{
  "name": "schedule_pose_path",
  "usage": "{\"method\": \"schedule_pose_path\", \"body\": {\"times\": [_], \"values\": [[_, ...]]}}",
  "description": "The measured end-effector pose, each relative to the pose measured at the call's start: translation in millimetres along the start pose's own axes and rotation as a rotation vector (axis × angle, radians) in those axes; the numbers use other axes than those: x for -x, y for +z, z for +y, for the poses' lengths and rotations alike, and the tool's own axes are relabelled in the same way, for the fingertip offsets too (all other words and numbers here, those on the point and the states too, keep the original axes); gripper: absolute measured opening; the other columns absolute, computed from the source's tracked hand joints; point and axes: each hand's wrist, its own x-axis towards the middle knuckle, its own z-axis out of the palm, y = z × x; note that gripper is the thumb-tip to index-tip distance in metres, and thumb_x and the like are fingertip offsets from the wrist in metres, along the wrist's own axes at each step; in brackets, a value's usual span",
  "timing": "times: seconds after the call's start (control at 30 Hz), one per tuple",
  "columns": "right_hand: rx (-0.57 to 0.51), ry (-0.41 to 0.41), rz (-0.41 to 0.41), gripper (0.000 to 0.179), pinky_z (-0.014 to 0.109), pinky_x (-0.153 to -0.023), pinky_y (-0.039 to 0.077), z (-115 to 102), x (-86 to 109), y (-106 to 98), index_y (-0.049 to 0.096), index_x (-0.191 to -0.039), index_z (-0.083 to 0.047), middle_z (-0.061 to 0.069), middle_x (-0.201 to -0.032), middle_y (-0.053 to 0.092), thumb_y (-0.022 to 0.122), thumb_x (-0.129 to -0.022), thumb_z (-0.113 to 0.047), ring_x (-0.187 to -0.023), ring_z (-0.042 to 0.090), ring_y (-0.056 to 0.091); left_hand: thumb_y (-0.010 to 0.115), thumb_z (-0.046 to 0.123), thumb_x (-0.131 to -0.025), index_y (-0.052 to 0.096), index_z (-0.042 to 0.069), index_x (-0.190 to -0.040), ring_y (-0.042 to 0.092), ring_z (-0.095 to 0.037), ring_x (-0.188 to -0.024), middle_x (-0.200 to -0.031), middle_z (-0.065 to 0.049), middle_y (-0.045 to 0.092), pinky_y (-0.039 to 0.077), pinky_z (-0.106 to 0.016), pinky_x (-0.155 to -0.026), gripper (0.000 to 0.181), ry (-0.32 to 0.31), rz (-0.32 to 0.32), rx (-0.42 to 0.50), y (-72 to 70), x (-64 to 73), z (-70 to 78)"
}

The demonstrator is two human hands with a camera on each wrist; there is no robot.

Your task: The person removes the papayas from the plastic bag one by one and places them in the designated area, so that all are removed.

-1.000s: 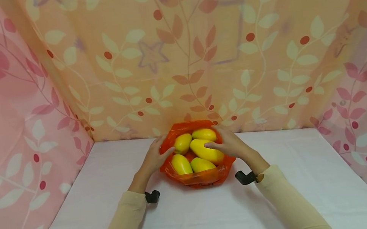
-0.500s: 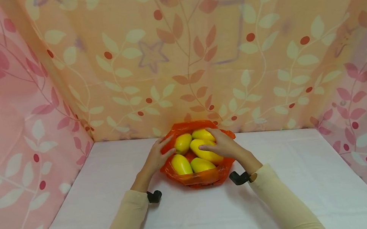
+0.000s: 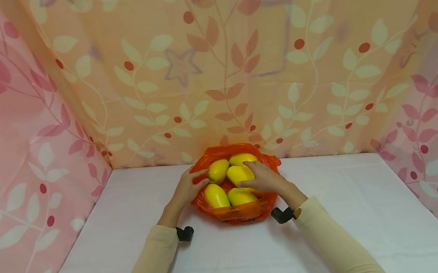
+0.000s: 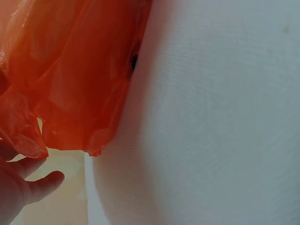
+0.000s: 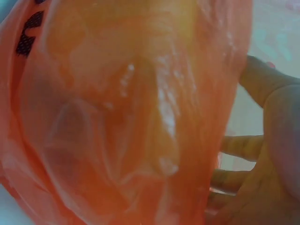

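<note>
An orange-red plastic bag (image 3: 238, 213) stands wide at the mouth near the table's back edge, with several yellow mangoes (image 3: 216, 196) inside. My right hand (image 3: 265, 177) reaches over the bag's right rim, its fingers and thumb spread over the largest mango (image 3: 239, 175) and covering part of it. At the left rim is my left hand (image 3: 186, 188), fingers stretched toward the mouth and nearest the back-left mango (image 3: 219, 171). The left wrist view has the fingers (image 4: 44, 185) at the bag's edge. Through the right wrist view, the bag's thin wall hides the right fingertips.
A white cloth covers the table (image 3: 234, 262). Behind it hangs a peach leaf-patterned curtain (image 3: 149, 99), close to the bag. Pink patterned curtains (image 3: 9, 203) close off both sides. A black camera mount (image 3: 283, 215) sits at the right wrist, another at the left.
My right hand has moved left and down over the largest mango. The left hand has shifted slightly, its fingers now over the left rim. Bag and mangoes stay in place.
</note>
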Motion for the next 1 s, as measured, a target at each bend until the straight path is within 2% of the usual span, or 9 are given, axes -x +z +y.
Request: {"method": "schedule_pose_path", "body": {"times": [0.13,0.3,0.47,0.7,1.0], "values": [[0.037,0.028,-0.010,0.087,0.059,-0.114,0.031,1,-2.6,4,0.029,-0.153,-0.008,0.023,-0.153,0.036,0.067,-0.087,-0.050,-0.140,0.041,0.037,0.066,0.026,-0.093,0.059,0.014,-0.136,0.040,-0.044,-0.136,-0.146,-0.025,0.045,0.031,-0.058,-0.114,0.045,-0.059,-0.011,-0.013,-0.2,-0.7,-0.8],[0.067,0.046,-0.006,0.086,0.057,-0.114,0.033,2,-4.1,9,0.025,-0.154,-0.006,0.024,-0.151,0.039,0.069,-0.088,-0.041,-0.137,0.041,0.040,0.066,0.027,-0.092,0.055,0.009,-0.138,0.040,-0.045,-0.136,-0.145,-0.027,0.044,0.030,-0.057,-0.115,0.051,-0.067,-0.006,0.008,1.9,-1.4,-2.1],[0.087,0.059,-0.001,0.082,0.056,-0.113,0.034,1,-5.3,12,0.029,-0.152,-0.004,0.024,-0.148,0.042,0.070,-0.089,-0.036,-0.133,0.040,0.045,0.065,0.028,-0.093,0.049,0.007,-0.143,0.039,-0.045,-0.137,-0.147,-0.027,0.042,0.029,-0.057,-0.116,0.056,-0.082,-0.004,0.042,3.9,-1.8,-2.9],[0.093,0.077,-0.004,0.082,0.053,-0.115,0.034,0,-9.4,11,0.030,-0.152,-0.006,0.020,-0.148,0.045,0.071,-0.088,-0.037,-0.134,0.037,0.045,0.065,0.027,-0.093,0.045,0.006,-0.146,0.038,-0.044,-0.138,-0.148,-0.026,0.042,0.029,-0.056,-0.116,0.060,-0.110,0.011,0.052,5.6,-3.5,-4.4],[0.109,0.083,-0.012,0.084,0.053,-0.113,0.036,1,-10.5,9,0.030,-0.151,-0.003,0.022,-0.146,0.046,0.072,-0.087,-0.037,-0.132,0.038,0.047,0.061,0.025,-0.096,0.040,0.006,-0.149,0.037,-0.039,-0.141,-0.150,-0.021,0.043,0.028,-0.052,-0.118,0.060,-0.159,0.041,0.088,8.3,-3.7,-8.3]]}}
